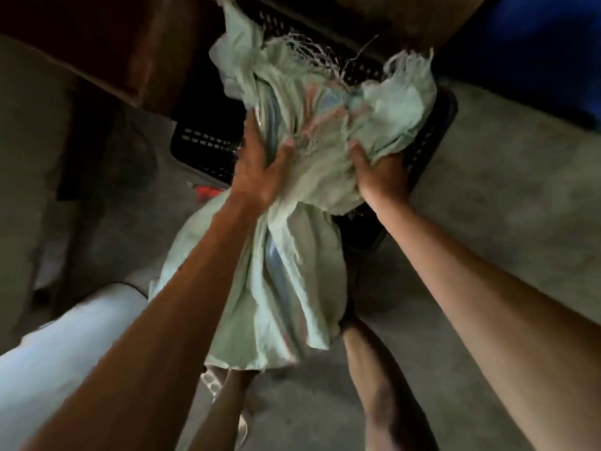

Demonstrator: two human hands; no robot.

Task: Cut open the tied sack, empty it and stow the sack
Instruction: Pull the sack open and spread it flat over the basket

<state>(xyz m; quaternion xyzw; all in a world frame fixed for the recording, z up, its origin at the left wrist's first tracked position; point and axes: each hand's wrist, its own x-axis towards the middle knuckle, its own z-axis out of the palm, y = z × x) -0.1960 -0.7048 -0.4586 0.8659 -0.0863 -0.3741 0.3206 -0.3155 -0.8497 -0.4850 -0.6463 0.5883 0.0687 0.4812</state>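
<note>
Two bare forearms reach forward from the bottom of the head view, and between them, lower down, the person's bare legs stand on the floor. Both hands clutch a pale green woven plastic sack with faint pink and blue stripes. On the left hand, the fingers are closed around the bunched middle of the sack, thumb pressed into the fabric. At the sack's right side, the right hand has its fingers curled into the folds, gripping them from below.

Frayed, loose threads stick out along the sack's upper end, which is crumpled over a black plastic crate with slotted walls; whether the fabric rests on the crate or hangs just above it cannot be told. Below the hands, the lower part of the sack hangs slack down toward the legs.

Grey bare concrete floor fills the right side and the left, dim and unevenly lit. A brown wooden surface crosses the upper left beyond the crate. In the upper right corner lies a dark blue shape, too blurred to identify. Something small and red shows on the floor just beside the crate's near left corner. A white rounded object occupies the lower left.
</note>
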